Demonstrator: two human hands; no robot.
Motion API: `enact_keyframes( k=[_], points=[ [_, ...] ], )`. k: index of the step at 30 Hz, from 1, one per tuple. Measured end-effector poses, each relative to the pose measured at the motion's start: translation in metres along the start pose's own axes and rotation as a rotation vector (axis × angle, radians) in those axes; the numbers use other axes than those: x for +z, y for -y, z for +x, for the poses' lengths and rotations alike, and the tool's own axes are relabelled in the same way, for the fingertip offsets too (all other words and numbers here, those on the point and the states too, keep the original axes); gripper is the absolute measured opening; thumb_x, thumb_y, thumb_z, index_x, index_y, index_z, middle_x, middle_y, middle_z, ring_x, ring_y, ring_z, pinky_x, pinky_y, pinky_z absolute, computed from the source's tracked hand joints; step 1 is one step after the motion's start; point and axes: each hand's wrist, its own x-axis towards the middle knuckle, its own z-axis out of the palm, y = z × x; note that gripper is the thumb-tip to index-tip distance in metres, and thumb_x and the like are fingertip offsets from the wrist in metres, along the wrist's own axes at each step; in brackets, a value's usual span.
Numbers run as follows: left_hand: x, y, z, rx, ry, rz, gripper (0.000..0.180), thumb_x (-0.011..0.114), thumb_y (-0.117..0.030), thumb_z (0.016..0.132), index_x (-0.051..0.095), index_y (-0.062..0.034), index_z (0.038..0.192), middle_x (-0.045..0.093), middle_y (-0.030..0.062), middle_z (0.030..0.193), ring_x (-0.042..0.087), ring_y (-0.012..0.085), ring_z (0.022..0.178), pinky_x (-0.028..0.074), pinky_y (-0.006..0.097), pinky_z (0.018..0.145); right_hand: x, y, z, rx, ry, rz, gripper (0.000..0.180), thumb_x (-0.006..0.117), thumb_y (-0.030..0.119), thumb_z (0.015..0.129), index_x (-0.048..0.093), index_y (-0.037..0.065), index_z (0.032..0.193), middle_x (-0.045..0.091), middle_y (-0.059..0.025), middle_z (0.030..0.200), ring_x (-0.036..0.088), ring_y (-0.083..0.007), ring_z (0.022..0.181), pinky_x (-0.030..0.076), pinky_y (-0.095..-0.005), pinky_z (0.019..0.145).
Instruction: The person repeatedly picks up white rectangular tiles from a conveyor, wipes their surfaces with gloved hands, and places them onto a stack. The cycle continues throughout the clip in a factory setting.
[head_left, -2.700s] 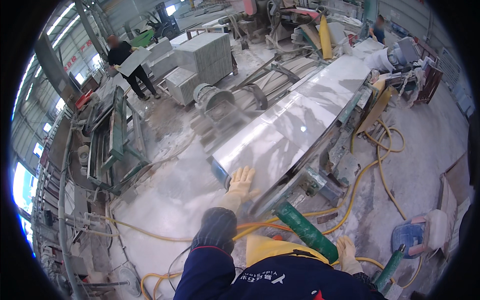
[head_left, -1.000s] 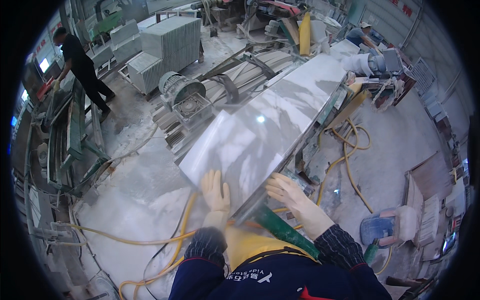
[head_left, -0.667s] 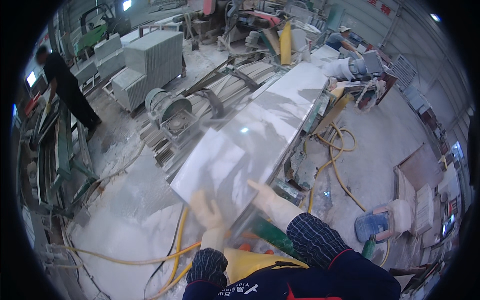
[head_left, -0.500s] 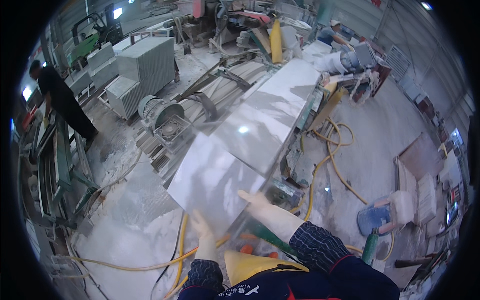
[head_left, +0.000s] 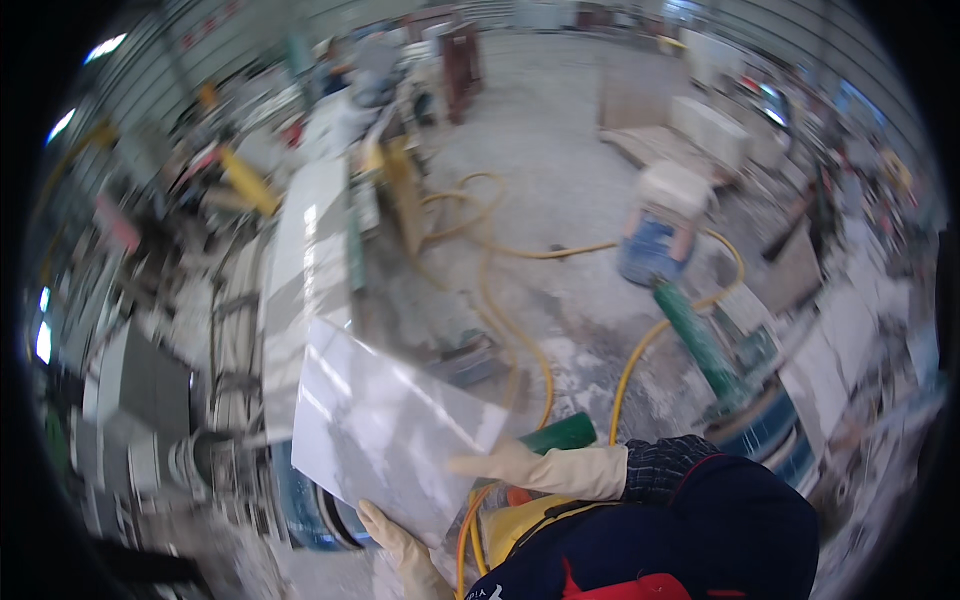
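Observation:
A white stone slab with grey veining is held in front of me by both hands, its face turned up and tilted. My left hand, in a cream glove, grips the slab's near left edge with its thumb along the rim. At the near right edge my right hand, gloved alike, is closed on the slab with fingers lying over its top. The slab's far left part overlaps the row of similar slabs on the conveyor line. What the fingers do underneath is hidden.
Green rollers and blue belts stand to my right. A yellow hose loops over the dusty floor. Beyond it is a blue and white stool-like object. Stone slabs lean at the far right; blurred machinery lines the left.
My view has swung to the right. The slab has come away from alignment with the row and turned rightward with both hands still on it. The people seen at left have left the view.

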Motion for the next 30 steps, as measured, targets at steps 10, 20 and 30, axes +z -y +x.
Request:
enact_keyframes(
  k=[10, 20, 30],
  points=[
    [0.230, 0.085, -0.054, 0.000, 0.965, 0.551, 0.053, 0.054, -0.036, 0.103, 0.053, 0.0085, 0.134, 0.063, 0.0211, 0.125, 0.061, 0.0259, 0.109, 0.049, 0.038, 0.096, -0.145, -0.051, -0.213, -0.179, -0.676, -0.397, 0.037, 0.070, 0.009, 0.090, 0.065, 0.004, 0.127, 0.066, -0.0115, 0.130, 0.065, -0.0234, 0.111, 0.051, -0.0335, 0.100],
    [0.360, 0.136, -0.310, -0.201, 1.861, 0.756, 0.053, 0.055, -0.032, 0.097, 0.055, 0.0062, 0.134, 0.065, 0.0167, 0.125, 0.061, 0.0243, 0.111, 0.047, 0.036, 0.096, -0.106, -0.144, -0.384, -0.773, -1.272, 1.241, 0.034, 0.059, 0.005, 0.098, 0.058, 0.006, 0.132, 0.063, -0.0121, 0.128, 0.059, -0.0239, 0.120, 0.049, -0.0334, 0.102],
    [0.384, 0.186, -0.370, -0.793, 1.967, 0.872, 0.054, 0.059, -0.039, 0.099, 0.055, 0.0007, 0.135, 0.063, 0.0130, 0.124, 0.062, 0.0221, 0.108, 0.049, 0.034, 0.092, -0.135, -0.230, -0.416, -0.359, -1.549, 0.800, 0.041, 0.051, 0.021, 0.104, 0.048, -0.007, 0.135, 0.055, -0.0239, 0.137, 0.052, -0.0356, 0.129, 0.040, -0.0454, 0.114]
  ],
)
